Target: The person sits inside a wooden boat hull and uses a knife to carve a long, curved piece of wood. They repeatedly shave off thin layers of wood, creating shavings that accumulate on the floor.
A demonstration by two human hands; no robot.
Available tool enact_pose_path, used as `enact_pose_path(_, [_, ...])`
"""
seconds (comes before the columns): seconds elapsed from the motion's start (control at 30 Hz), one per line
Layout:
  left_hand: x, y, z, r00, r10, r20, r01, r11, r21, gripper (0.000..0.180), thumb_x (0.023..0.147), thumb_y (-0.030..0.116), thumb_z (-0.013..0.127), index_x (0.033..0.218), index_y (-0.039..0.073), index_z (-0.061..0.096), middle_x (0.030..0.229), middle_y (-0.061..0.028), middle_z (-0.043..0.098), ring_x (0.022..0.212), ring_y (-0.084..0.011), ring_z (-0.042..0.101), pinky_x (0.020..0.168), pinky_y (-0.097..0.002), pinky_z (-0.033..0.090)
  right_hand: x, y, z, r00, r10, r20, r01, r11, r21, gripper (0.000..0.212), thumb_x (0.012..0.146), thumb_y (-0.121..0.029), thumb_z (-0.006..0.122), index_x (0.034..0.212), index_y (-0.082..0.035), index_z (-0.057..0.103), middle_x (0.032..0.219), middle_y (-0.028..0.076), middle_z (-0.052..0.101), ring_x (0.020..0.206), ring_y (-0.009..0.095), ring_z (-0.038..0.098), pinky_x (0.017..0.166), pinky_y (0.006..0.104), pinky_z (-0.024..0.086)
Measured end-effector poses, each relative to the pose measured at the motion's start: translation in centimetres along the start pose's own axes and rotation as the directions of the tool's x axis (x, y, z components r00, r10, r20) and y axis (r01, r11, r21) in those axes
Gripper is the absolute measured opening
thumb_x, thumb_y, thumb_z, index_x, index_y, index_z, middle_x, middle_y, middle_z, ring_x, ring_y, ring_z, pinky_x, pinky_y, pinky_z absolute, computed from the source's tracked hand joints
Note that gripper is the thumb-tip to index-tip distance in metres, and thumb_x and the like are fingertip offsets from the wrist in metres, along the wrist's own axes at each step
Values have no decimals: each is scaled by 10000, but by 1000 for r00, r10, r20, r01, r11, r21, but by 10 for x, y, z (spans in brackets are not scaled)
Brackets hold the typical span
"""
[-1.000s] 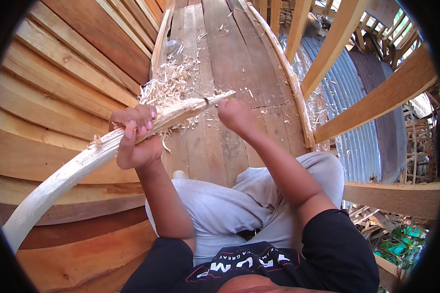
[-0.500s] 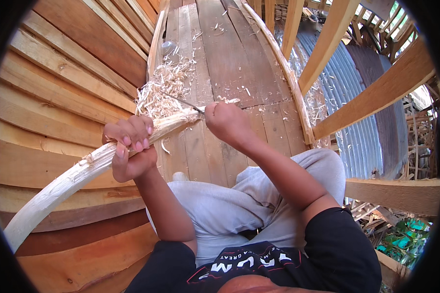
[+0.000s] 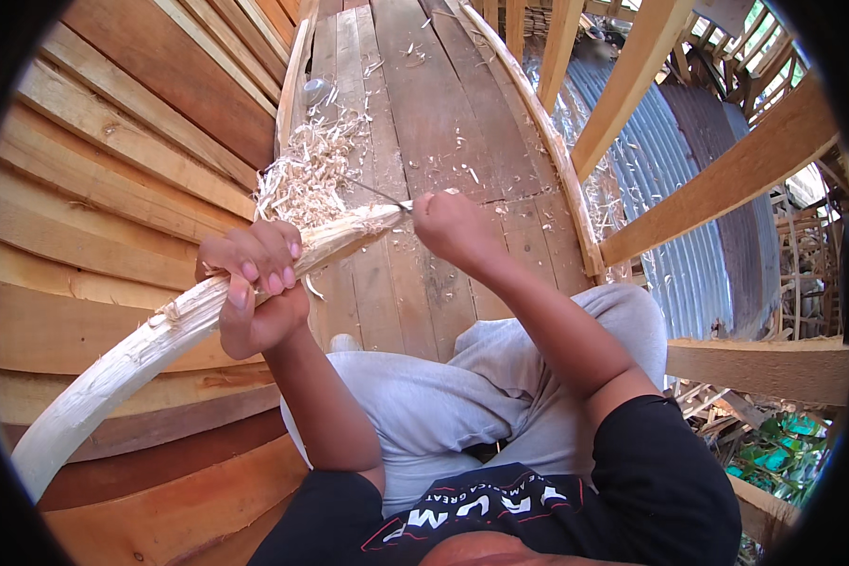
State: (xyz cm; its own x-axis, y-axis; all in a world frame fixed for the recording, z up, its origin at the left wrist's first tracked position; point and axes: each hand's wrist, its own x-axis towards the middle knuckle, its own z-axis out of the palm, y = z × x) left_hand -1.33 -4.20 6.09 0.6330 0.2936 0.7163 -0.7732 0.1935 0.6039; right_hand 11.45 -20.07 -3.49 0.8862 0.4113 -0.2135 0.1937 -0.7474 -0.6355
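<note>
Left fingers (image 3: 272, 253) clasp a curved pole (image 3: 143, 349), seemingly mostly stripped, some roughness remaining, while right fingers (image 3: 432, 217) clench a knife (image 3: 377, 193) near its tip.

The pole (image 3: 165, 335) through the left grip (image 3: 259, 288) is cream with yellowish streaks; the blade (image 3: 375, 192) at the right grip (image 3: 453, 231), dark grey. Beyond the left grip, pale cream shavings (image 3: 307, 179). Below both, light grey trousers (image 3: 424, 396) and black shirt (image 3: 665, 472) printed white and red.
</note>
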Motion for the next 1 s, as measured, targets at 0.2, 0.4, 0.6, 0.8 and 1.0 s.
enact_pose_path(0.2, [4, -9, -13, 991, 2, -137, -13, 996, -86, 131, 802, 201, 533, 802, 103, 445, 606, 8, 431, 563, -116, 403, 669, -333, 361, 27, 57, 15, 994, 108, -17, -107, 993, 53, 520, 904, -336, 320, 908, 53, 664, 975, 306, 633, 957, 463, 603, 881, 510, 455])
enact_pose_path(0.4, [-2, -6, -11, 991, -9, -133, -1, 997, -75, 124, 800, 200, 534, 798, 113, 446, 602, 9, 423, 569, -115, 404, 667, -328, 358, 12, 30, 5, 994, 95, 46, -96, 995, 26, 507, 907, -328, 320, 984, 33, 669, 1059, 279, 633, 1001, 425, 612, 890, 503, 462])
enact_pose_path(0.6, [0, -4, -8, 994, 15, -106, -20, 999, -46, 126, 808, 197, 533, 807, 108, 443, 609, 3, 424, 575, -117, 402, 673, -329, 358, 5, 16, 0, 999, 34, 22, -34, 999, 38, 495, 911, -308, 337, 933, 74, 651, 1008, 313, 625, 966, 472, 599, 885, 523, 454])
enact_pose_path(0.8, [6, -9, -7, 996, 1, -94, -10, 996, -88, 131, 812, 201, 528, 810, 108, 435, 611, 4, 423, 578, -118, 407, 667, -328, 358, 51, 100, 23, 998, 35, 59, -22, 979, -201, 446, 931, -289, 335, 1000, 0, 668, 1057, 212, 659, 1018, 378, 626, 908, 506, 462])
enact_pose_path(1.0, [1, -6, -8, 993, 18, -117, -22, 999, -34, 141, 810, 209, 533, 802, 112, 431, 608, 5, 418, 576, -118, 402, 669, -326, 356, -1, -1, -5, 996, 53, 74, -54, 999, 4, 353, 913, -192, 397, 1022, -1, 672, 1063, 219, 658, 978, 373, 644, 855, 472, 505])
